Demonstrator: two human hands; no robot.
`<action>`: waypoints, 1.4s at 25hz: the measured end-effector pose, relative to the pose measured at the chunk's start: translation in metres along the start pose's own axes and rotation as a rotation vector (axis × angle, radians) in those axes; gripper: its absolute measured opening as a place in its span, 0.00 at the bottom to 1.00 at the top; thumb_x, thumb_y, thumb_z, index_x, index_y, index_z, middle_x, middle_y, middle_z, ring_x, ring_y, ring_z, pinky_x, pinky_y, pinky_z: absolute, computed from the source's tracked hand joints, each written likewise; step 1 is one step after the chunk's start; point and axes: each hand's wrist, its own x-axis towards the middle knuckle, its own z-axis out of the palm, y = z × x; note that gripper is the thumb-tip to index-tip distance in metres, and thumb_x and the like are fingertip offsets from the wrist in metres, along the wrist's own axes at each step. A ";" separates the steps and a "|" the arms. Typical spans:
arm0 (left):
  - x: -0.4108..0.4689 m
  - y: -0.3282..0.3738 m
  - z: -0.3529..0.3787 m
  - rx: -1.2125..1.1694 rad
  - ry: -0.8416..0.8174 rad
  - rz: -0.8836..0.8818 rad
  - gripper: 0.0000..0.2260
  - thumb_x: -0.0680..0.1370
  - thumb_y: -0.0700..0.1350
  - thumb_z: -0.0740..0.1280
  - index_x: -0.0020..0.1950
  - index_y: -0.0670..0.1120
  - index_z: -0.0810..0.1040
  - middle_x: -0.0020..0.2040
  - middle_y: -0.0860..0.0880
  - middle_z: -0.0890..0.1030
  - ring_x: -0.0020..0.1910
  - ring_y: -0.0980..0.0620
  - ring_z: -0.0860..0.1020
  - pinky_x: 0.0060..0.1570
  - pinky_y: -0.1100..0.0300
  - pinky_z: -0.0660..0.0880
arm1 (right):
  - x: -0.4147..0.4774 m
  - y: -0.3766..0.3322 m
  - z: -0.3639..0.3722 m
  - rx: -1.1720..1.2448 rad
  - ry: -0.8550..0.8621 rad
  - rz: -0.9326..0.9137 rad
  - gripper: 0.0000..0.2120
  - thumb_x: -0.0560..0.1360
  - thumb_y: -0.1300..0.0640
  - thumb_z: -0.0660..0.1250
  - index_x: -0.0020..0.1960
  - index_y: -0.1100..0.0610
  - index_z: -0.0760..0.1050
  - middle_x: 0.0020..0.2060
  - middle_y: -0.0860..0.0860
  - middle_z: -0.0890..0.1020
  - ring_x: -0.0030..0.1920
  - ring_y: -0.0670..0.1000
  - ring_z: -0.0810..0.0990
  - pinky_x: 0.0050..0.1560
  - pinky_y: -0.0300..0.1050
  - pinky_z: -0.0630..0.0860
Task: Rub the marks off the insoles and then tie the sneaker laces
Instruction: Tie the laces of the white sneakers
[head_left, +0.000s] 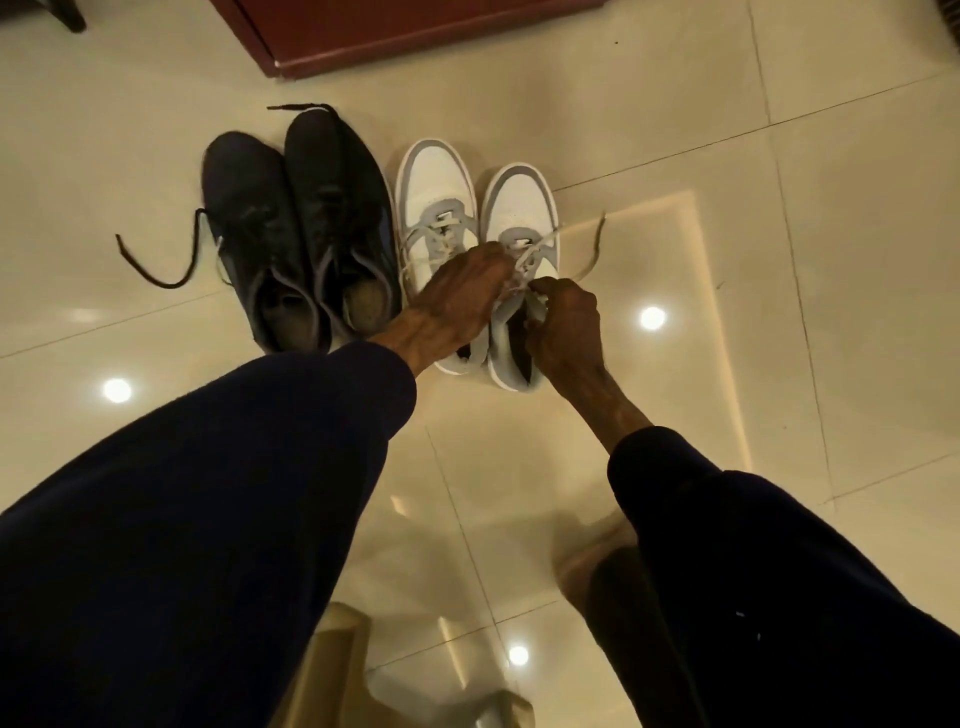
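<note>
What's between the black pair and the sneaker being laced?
Head view: the other white sneaker stands between the black pair and the sneaker being laced; the left hand crosses it to the laces.

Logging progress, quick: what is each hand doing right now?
Left hand: pinches the white flat lace of the white-and-grey sneaker farthest from the black pair.
Right hand: pinches the same lace nearer the sneaker's opening.

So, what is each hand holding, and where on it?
Left hand and right hand each pinch the white laces near the sneaker eyelets, not the tips.
</note>
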 end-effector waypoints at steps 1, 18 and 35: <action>-0.001 0.000 -0.001 0.007 0.001 -0.020 0.08 0.80 0.39 0.63 0.55 0.37 0.79 0.56 0.36 0.78 0.55 0.38 0.77 0.49 0.58 0.64 | -0.003 -0.004 0.004 -0.014 0.015 0.006 0.10 0.77 0.60 0.70 0.55 0.63 0.82 0.51 0.61 0.85 0.51 0.63 0.82 0.52 0.58 0.79; -0.056 0.001 0.043 -0.240 0.374 -0.010 0.07 0.76 0.42 0.73 0.41 0.40 0.79 0.48 0.44 0.78 0.47 0.48 0.78 0.50 0.55 0.76 | -0.021 0.017 0.044 -0.064 0.241 -0.049 0.04 0.74 0.57 0.68 0.44 0.58 0.80 0.40 0.55 0.83 0.40 0.59 0.81 0.38 0.54 0.79; -0.129 0.022 0.054 -0.191 0.133 -0.112 0.14 0.83 0.49 0.67 0.42 0.42 0.79 0.30 0.56 0.73 0.29 0.60 0.71 0.30 0.74 0.65 | -0.126 0.073 0.037 0.129 0.090 0.112 0.03 0.75 0.59 0.74 0.48 0.55 0.83 0.43 0.51 0.82 0.44 0.54 0.82 0.43 0.49 0.79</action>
